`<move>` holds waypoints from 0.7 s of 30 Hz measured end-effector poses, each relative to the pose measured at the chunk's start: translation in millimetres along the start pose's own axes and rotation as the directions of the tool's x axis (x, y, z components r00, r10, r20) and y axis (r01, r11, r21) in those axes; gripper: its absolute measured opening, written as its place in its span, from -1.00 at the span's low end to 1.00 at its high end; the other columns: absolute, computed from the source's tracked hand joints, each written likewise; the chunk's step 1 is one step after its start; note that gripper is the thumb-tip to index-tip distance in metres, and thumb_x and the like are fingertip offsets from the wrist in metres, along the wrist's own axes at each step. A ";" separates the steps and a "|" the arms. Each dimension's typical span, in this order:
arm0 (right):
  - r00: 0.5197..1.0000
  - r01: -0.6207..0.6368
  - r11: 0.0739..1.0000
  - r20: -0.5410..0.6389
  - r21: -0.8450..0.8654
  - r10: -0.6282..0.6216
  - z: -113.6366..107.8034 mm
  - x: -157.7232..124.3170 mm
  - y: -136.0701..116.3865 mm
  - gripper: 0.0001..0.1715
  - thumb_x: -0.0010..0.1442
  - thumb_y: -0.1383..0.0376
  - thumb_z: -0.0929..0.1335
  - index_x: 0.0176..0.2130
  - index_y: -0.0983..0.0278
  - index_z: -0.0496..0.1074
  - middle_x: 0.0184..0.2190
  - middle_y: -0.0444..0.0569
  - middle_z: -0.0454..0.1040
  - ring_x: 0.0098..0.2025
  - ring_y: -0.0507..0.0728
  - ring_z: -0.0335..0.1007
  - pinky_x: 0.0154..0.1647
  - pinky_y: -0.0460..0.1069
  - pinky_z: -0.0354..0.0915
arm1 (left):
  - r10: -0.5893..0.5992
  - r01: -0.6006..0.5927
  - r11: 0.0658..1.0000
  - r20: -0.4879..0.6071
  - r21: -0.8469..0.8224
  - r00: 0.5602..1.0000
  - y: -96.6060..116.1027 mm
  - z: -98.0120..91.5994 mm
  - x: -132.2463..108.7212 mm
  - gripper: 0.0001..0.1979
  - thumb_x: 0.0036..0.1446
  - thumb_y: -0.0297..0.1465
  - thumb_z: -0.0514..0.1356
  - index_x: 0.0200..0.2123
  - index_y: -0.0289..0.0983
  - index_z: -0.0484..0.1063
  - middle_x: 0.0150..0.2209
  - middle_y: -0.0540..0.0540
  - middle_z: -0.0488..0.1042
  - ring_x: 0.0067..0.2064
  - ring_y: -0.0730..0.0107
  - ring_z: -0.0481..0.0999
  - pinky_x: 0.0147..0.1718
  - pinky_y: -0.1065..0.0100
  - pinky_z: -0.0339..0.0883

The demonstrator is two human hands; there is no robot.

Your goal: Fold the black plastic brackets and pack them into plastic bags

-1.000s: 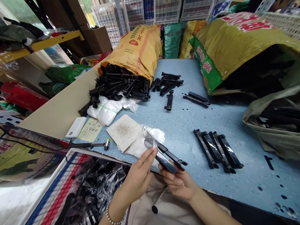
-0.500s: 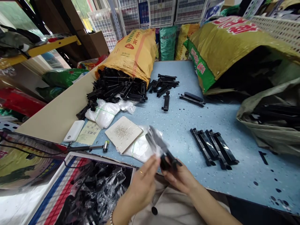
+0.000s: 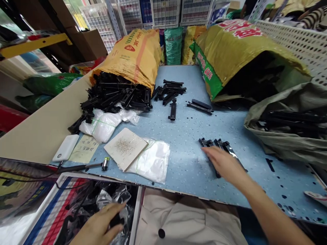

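My left hand (image 3: 102, 221) is low over the basket at the lower left, thumb and fingers apart. Under it lie black pieces in clear plastic bags (image 3: 120, 194). On the blue table, my right hand (image 3: 224, 165) reaches across two pairs of long black plastic parts (image 3: 206, 143). Its fingers bend over the left pair, and the thumb is hidden. A stack of clear plastic bags (image 3: 155, 163) lies partly under a square tile (image 3: 125, 147) with brown specks.
A yellow sack (image 3: 143, 51) spills black parts (image 3: 117, 93) at the back left. Another sack (image 3: 237, 51) and a grey-green bag (image 3: 276, 139) stand at the right. A screwdriver-like tool (image 3: 84, 166), a white device (image 3: 65, 148) and a handwritten note (image 3: 84, 148) lie at the left.
The black part with its clear bag has left my hands. My left hand moved down-left over the basket, while my right hand moved right onto the paired parts. The view shifted slightly.
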State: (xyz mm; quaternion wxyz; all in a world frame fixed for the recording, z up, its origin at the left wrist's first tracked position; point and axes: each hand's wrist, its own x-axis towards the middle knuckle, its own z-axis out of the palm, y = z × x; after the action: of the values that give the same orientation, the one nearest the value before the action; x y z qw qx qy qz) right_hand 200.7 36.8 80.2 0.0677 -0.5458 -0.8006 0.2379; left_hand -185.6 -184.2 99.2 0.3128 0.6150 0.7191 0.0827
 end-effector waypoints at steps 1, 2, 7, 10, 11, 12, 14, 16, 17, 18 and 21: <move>0.997 -0.077 0.980 -0.012 -0.184 0.076 -4.3 6.2 14.2 -0.58 0.30 0.37 0.14 0.04 0.29 0.41 -0.07 0.21 0.48 -0.11 0.31 0.48 -0.16 0.18 0.35 | -0.044 0.044 0.999 -0.016 0.012 0.999 -2.0 6.4 8.2 -0.62 -0.03 -0.38 0.23 -0.08 -0.03 0.54 -0.05 -0.05 0.57 -0.04 0.08 0.56 -0.02 0.17 0.44; 0.992 -0.121 0.936 0.000 -0.332 0.128 -6.4 11.1 24.6 -0.63 0.29 0.35 0.16 -0.04 0.35 0.45 -0.15 0.24 0.50 -0.19 0.35 0.50 -0.23 0.19 0.35 | -0.055 0.055 0.998 -0.039 0.010 0.998 1.4 14.0 19.1 -0.66 -0.01 -0.38 0.21 -0.11 -0.10 0.54 -0.06 -0.09 0.57 -0.05 0.09 0.56 -0.03 0.18 0.44; 0.988 -0.069 0.810 0.074 -0.582 0.137 6.6 15.2 28.9 -0.73 0.26 0.32 0.22 -0.17 0.41 0.41 -0.23 0.25 0.49 -0.29 0.35 0.52 -0.40 0.11 0.31 | 0.123 -0.144 0.989 -0.311 -0.046 0.943 66.4 57.6 94.8 -0.83 0.19 -0.36 0.09 -0.26 -0.25 0.47 -0.24 -0.16 0.51 -0.21 0.22 0.54 -0.19 0.25 0.44; 0.989 -0.077 0.838 0.068 -0.541 0.134 18.0 11.3 25.2 -0.67 0.26 0.26 0.22 -0.05 0.38 0.36 -0.19 0.23 0.50 -0.31 0.32 0.52 -0.44 0.07 0.29 | 0.091 -0.100 0.995 -0.439 0.003 0.894 96.2 77.1 132.8 -0.82 0.12 -0.37 0.20 -0.21 -0.32 0.42 -0.09 -0.29 0.42 -0.08 0.05 0.46 -0.12 0.10 0.38; 0.986 -0.093 0.850 0.074 -0.519 0.153 20.6 10.6 27.0 -0.65 0.25 0.25 0.22 -0.03 0.38 0.35 -0.20 0.23 0.50 -0.31 0.32 0.53 -0.45 0.07 0.29 | 0.060 -0.079 0.997 -0.438 -0.026 0.897 99.1 80.4 141.5 -0.87 0.12 -0.42 0.18 -0.24 -0.32 0.42 -0.08 -0.31 0.40 -0.06 0.03 0.44 -0.11 0.09 0.36; 0.982 -0.108 0.863 0.080 -0.494 0.169 22.6 10.4 30.2 -0.63 0.25 0.24 0.22 -0.02 0.38 0.34 -0.19 0.25 0.51 -0.30 0.33 0.53 -0.45 0.07 0.29 | 0.027 -0.062 0.996 -0.424 -0.070 0.905 98.7 81.8 148.3 -0.92 0.12 -0.48 0.15 -0.29 -0.31 0.41 -0.09 -0.29 0.41 -0.06 0.05 0.44 -0.12 0.11 0.35; 0.981 -0.139 0.900 0.070 -0.414 0.184 25.1 10.6 38.5 -0.61 0.24 0.25 0.21 0.00 0.40 0.34 -0.14 0.30 0.51 -0.25 0.36 0.52 -0.39 0.09 0.31 | -0.028 -0.041 0.985 -0.394 -0.165 0.919 90.5 79.5 157.7 -0.87 0.11 -0.57 0.09 -0.42 -0.29 0.38 -0.19 -0.23 0.44 -0.15 0.15 0.46 -0.19 0.20 0.34; 0.984 -0.161 0.958 0.043 -0.236 0.175 27.3 11.0 44.2 -0.59 0.23 0.24 0.22 0.02 0.37 0.35 -0.07 0.28 0.49 -0.14 0.37 0.50 -0.26 0.11 0.34 | -0.058 -0.035 0.971 -0.377 -0.235 0.924 78.3 72.4 163.7 -0.84 0.06 -0.55 0.14 -0.53 -0.26 0.32 -0.34 -0.13 0.45 -0.26 0.25 0.47 -0.27 0.27 0.32; 0.985 -0.166 0.982 0.035 -0.095 0.170 28.9 11.2 44.1 -0.58 0.23 0.22 0.23 0.03 0.34 0.36 -0.05 0.24 0.50 -0.09 0.35 0.48 -0.19 0.11 0.34 | -0.076 -0.032 0.959 -0.367 -0.280 0.927 72.5 68.1 166.0 -0.83 0.03 -0.52 0.18 -0.55 -0.25 0.29 -0.40 -0.08 0.44 -0.31 0.29 0.46 -0.30 0.30 0.31; 0.985 -0.169 0.983 0.038 0.075 0.167 31.1 11.3 41.3 -0.56 0.22 0.17 0.24 0.03 0.31 0.37 -0.06 0.19 0.51 -0.07 0.33 0.47 -0.15 0.10 0.34 | -0.095 -0.031 0.943 -0.354 -0.332 0.930 67.2 63.8 168.0 -0.81 0.01 -0.48 0.22 -0.57 -0.24 0.26 -0.44 -0.04 0.43 -0.36 0.33 0.46 -0.33 0.33 0.30; 0.982 -0.190 0.776 0.128 0.601 0.142 41.2 12.9 17.0 -0.51 0.17 0.05 0.29 0.01 0.25 0.38 -0.16 0.06 0.55 -0.11 0.24 0.48 -0.16 0.04 0.37 | -0.132 -0.037 0.872 -0.309 -0.487 0.942 56.4 53.5 172.0 -0.75 -0.02 -0.32 0.25 -0.58 -0.24 0.23 -0.46 -0.02 0.47 -0.40 0.38 0.47 -0.39 0.38 0.30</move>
State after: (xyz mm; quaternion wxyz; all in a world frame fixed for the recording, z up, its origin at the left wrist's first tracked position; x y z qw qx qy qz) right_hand 194.7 40.8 34.3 0.1886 -0.5538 -0.6316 0.5087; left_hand -117.4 -24.4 25.4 0.3335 0.4756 0.7323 0.3555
